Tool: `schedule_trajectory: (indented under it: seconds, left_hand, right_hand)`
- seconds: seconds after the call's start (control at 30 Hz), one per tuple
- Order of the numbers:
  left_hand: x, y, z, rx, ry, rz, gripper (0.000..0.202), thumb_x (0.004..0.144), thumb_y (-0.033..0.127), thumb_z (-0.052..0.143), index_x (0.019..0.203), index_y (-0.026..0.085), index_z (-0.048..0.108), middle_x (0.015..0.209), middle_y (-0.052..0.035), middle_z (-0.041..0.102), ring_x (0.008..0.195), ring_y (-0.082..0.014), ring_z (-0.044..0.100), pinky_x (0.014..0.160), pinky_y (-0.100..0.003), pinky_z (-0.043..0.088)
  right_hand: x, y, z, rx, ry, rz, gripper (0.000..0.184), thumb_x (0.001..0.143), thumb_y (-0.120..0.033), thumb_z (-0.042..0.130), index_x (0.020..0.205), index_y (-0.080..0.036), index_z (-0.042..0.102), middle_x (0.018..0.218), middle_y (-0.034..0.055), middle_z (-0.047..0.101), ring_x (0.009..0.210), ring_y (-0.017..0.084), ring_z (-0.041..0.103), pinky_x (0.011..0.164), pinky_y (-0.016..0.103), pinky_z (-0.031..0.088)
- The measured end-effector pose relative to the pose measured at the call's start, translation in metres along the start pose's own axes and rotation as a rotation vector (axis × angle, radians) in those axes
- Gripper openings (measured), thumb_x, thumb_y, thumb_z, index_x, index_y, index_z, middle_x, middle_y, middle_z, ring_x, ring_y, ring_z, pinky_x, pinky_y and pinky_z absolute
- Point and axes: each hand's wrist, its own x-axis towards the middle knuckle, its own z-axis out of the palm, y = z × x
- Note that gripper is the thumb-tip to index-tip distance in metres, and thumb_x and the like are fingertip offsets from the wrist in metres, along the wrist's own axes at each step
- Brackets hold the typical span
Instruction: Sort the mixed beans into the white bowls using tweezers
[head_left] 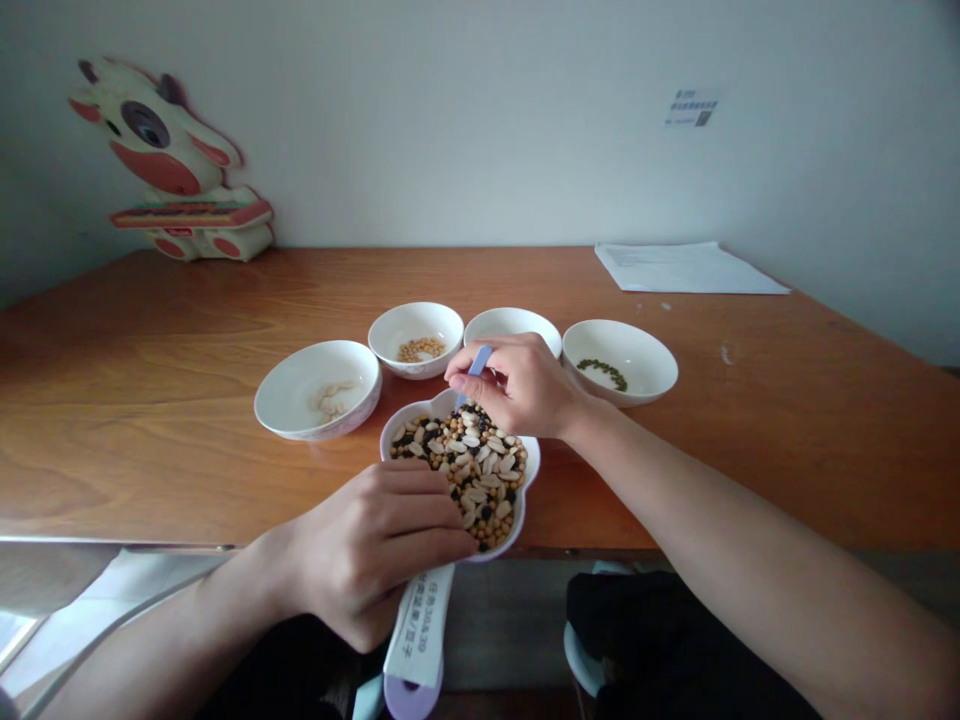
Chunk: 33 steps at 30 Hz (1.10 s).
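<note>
A lilac-and-white scalloped bowl (pixel 532 470) with a handle is filled with mixed peanuts (pixel 484 470), yellow beans and black beans. My left hand (pixel 382 540) lies across its near left side, fingers bent over the rim and thumb hidden underneath. My right hand (pixel 525 380) is closed on a slim lilac plastic utensil (pixel 478 362) above the far side of this bowl. The utensil's lower end reaches down to the beans; its tip cannot be made out. A white label with printed characters (pixel 421 615) covers part of the bowl's handle (pixel 412 697).
Behind stand several white bowls: one with peanuts (pixel 273 405), one with yellow beans (pixel 382 335), one partly hidden by my hand (pixel 517 320), one with green beans (pixel 652 365). A cow-shaped toy keyboard (pixel 191 215) and papers (pixel 686 268) sit farther back on the wooden table (pixel 135 400).
</note>
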Motion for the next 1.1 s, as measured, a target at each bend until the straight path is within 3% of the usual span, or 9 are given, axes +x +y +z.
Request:
schedule_trajectory:
  seconds: [0.2,0.4,0.63,0.8,0.97,1.1]
  left_hand:
    - [0.000,0.000,0.001,-0.017,0.012,-0.005,0.023,0.085,0.010,0.049,0.103,0.010,0.063,0.080,-0.0115,0.074,0.071,-0.0250,0.069,0.065,-0.039,0.059]
    - [0.000,-0.001,0.003,-0.020,0.017,0.002,0.025,0.085,0.010,0.048,0.104,0.008,0.063,0.081,-0.0118,0.075,0.070,-0.0255,0.070,0.063,-0.040,0.059]
    - [0.000,-0.001,0.003,-0.014,0.025,0.016,0.026,0.084,0.009,0.047,0.103,0.008,0.063,0.082,-0.0112,0.076,0.068,-0.0256,0.070,0.063,-0.042,0.058]
    - [0.000,-0.001,0.003,-0.018,0.025,0.017,0.023,0.088,0.012,0.046,0.102,0.007,0.064,0.078,-0.0117,0.074,0.068,-0.0258,0.070,0.064,-0.040,0.058]
    - [-0.001,0.000,0.001,0.026,0.023,-0.007,0.023,0.092,0.018,0.047,0.105,0.011,0.064,0.078,-0.0119,0.073,0.071,-0.0241,0.070,0.070,-0.037,0.059]
    - [-0.002,0.000,0.000,0.028,0.030,-0.016,0.024,0.093,0.019,0.047,0.108,0.012,0.064,0.077,-0.0117,0.073,0.072,-0.0240,0.070,0.071,-0.036,0.060]
  right_hand:
    - [-0.002,-0.003,0.004,-0.008,-0.058,0.073,0.018,0.091,-0.020,0.056,0.081,-0.014,0.070,0.080,0.0054,0.075,0.072,0.016,0.065,0.069,0.028,0.046]
    - [-0.002,-0.003,0.004,-0.026,-0.072,0.078,0.016,0.090,-0.020,0.058,0.082,-0.014,0.071,0.078,0.0051,0.074,0.065,0.014,0.062,0.063,0.027,0.044]
    - [-0.002,-0.002,0.007,-0.013,-0.064,0.080,0.016,0.090,-0.021,0.058,0.083,-0.015,0.071,0.081,0.0058,0.076,0.072,0.016,0.066,0.067,0.028,0.048]
    - [0.002,0.000,-0.005,0.016,0.122,0.017,0.018,0.090,-0.018,0.058,0.076,-0.015,0.069,0.075,0.0039,0.074,0.065,0.013,0.063,0.063,0.026,0.047]
    - [0.010,0.014,-0.036,-0.121,0.416,0.159,0.022,0.093,-0.029,0.057,0.081,-0.016,0.070,0.073,0.0029,0.072,0.062,0.013,0.062,0.059,0.025,0.045]
    - [0.012,0.026,-0.047,-0.316,0.456,0.210,0.022,0.091,-0.028,0.058,0.076,-0.016,0.069,0.063,0.0009,0.067,0.055,0.012,0.057,0.056,0.025,0.042]
